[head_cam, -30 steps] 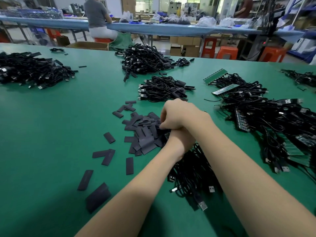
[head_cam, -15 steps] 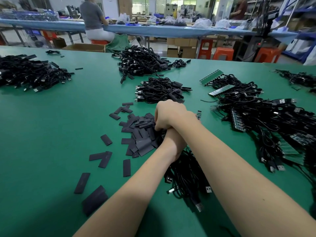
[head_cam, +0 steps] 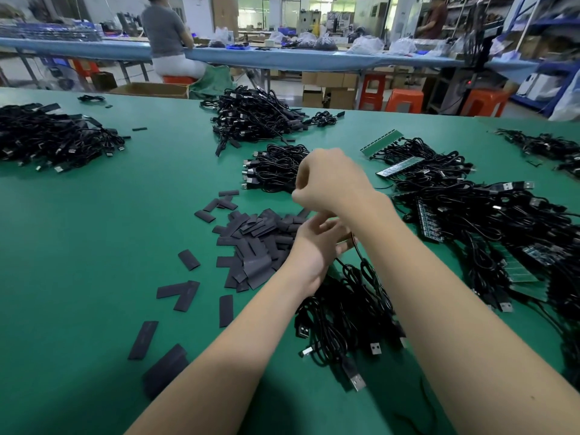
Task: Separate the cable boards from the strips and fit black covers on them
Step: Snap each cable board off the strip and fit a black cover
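Head view. Your right hand (head_cam: 329, 180) is raised above the green tabletop (head_cam: 94, 230), fingers curled; whether its grip holds anything cannot be told. Your left hand (head_cam: 317, 246) lies lower, fingers loosely spread, touching a cable (head_cam: 357, 246) that runs back toward you. Black covers (head_cam: 254, 243) lie heaped just left of your hands, long axes pointing every way. Green strips (head_cam: 398, 166) sit on the cable pile (head_cam: 489, 215) at right.
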